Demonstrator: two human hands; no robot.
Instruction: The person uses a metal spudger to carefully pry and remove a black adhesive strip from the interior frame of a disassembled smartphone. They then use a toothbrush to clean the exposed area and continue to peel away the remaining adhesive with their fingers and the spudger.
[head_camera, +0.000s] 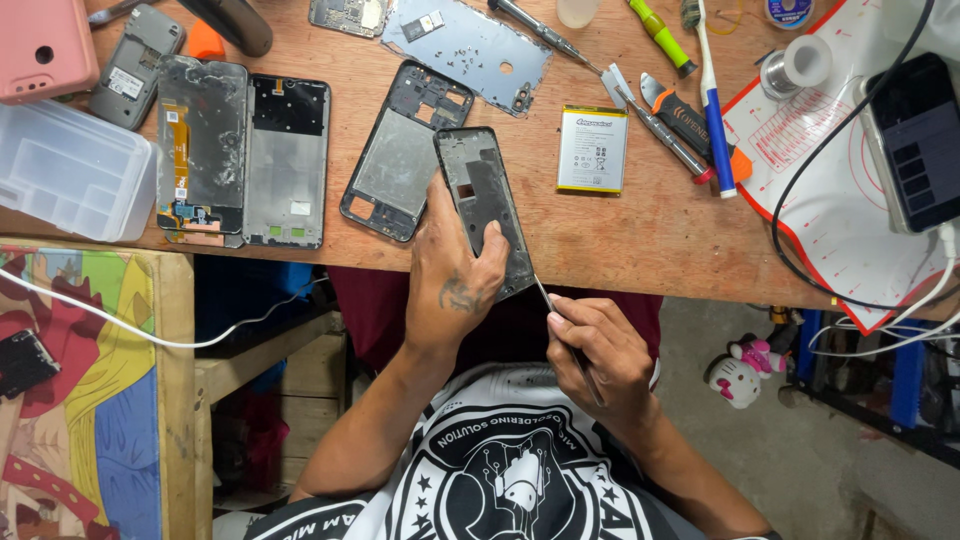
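Head view: your left hand (452, 285) grips the dark phone frame (487, 205) at its lower end, fingers (494, 240) closed around the edges, the frame tilted over the near edge of the wooden bench (620, 240). It looks light, thin and easily bent; hold it by the side rails, not the open middle. Your right hand (600, 362) pinches a slim metal tool (558, 318), its tip touching the frame's lower corner.
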